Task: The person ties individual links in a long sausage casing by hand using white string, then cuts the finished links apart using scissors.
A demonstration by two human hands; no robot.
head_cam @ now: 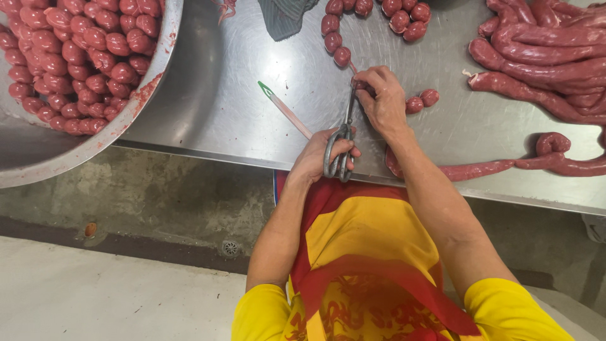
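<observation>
My left hand grips the grey handles of a pair of scissors; the blades point away from me toward my right hand. My right hand pinches a chain of small round red sausage links at the tie where the scissor tips meet it. Two cut links lie just right of that hand. Both hands are over the steel table.
A big metal bowl at the left holds several small sausage links. Long uncut sausages pile at the right, one trailing along the front edge. A pink stick with a green tip and a grey cloth lie nearby.
</observation>
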